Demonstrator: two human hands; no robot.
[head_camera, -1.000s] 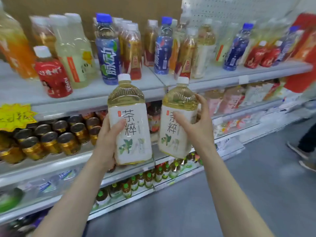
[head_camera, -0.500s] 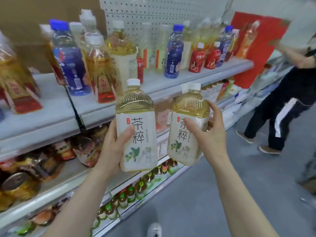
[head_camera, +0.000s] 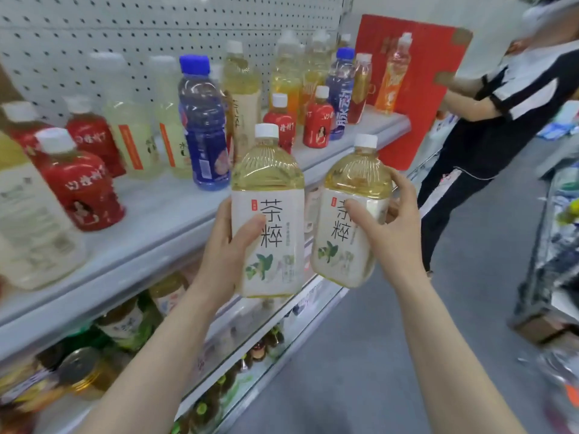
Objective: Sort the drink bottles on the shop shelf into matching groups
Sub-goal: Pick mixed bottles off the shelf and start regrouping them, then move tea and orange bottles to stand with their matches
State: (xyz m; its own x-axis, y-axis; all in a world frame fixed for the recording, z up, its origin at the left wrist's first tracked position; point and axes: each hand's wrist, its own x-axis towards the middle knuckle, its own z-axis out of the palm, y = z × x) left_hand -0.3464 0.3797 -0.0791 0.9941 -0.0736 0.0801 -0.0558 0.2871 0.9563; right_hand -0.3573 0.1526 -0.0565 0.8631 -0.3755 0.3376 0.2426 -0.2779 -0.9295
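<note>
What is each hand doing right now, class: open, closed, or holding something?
Left hand: closed, holding the left tea bottle.
Right hand: closed, holding the right tea bottle.

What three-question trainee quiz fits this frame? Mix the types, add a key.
1. True or false: the left hand grips the left tea bottle, the right hand grips the right tea bottle, and their labels match.
2. Pick one: the cap of the nearest blue bottle on the shelf is A red, B blue, C white.
3. What colour is the board at the shelf's far end?
Key: 1 true; 2 B; 3 red.
</note>
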